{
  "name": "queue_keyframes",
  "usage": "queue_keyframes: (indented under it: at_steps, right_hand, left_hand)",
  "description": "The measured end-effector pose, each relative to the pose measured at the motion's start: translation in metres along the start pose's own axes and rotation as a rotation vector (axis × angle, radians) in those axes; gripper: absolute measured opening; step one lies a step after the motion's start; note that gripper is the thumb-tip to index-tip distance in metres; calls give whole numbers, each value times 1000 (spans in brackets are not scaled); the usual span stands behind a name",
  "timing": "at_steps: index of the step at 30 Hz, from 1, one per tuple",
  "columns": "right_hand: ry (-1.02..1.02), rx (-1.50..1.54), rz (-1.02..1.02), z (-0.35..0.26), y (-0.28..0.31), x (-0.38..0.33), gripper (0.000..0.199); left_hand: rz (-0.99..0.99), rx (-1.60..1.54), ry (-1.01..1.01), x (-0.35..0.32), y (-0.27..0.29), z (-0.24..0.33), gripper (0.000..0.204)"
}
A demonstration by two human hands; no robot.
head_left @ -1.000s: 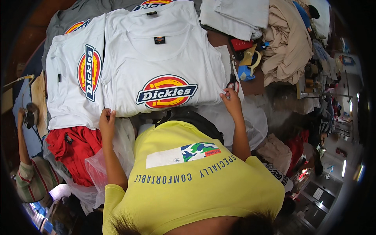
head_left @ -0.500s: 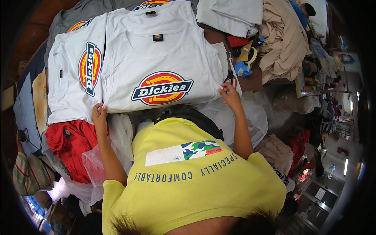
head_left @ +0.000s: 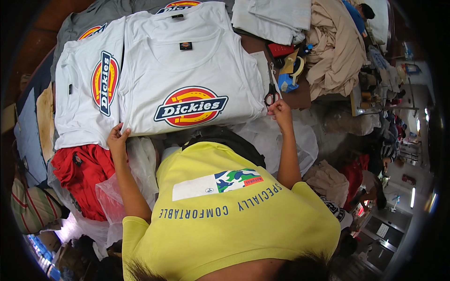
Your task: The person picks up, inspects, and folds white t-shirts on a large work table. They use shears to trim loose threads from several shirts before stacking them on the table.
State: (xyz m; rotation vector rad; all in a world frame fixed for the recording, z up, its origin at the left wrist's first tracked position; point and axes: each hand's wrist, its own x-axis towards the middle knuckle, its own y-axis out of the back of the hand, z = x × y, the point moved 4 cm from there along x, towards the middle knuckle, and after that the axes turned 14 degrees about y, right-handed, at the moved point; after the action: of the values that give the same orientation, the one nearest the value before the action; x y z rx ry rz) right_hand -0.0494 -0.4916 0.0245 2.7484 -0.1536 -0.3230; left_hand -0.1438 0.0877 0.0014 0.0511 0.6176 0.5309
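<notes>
White tank top (head_left: pixel 194 70) lay L of the scissors (head_left: pixel 271 89). My L hand (head_left: pixel 117 136), well L of them, pinched one hem corner; my R hand (head_left: pixel 281 112), just below them, had fingertips at the other corner, but couldn't tell if cloth was btwn them. Corner holds prob. kept the hem straight. It looked white, mostly smooth, scoop-necked, w/ dk neck label (head_left: pixel 186 46) and red-yellow oval print (head_left: pixel 191 107) nr hem.

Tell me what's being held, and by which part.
The white sleeveless top: the left hand pinches its near left corner; the right hand is at its near right corner, where a grip can't be confirmed.
</notes>
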Motion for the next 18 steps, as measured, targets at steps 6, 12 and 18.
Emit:
queue_keyframes:
  at_steps: [6,12,18]
  right_hand:
    - [348,-367,-80,-24,-38,-16,26]
    - [323,-238,-99,6,-25,-3,21]
    - [-108,221,-211,14,-4,3,14]
  left_hand:
    - [-11,-94,0,1,-12,1,41]
    - [-80,-119,139,-11,-10,16,36]
    - [25,-88,85,1,1,1,39]
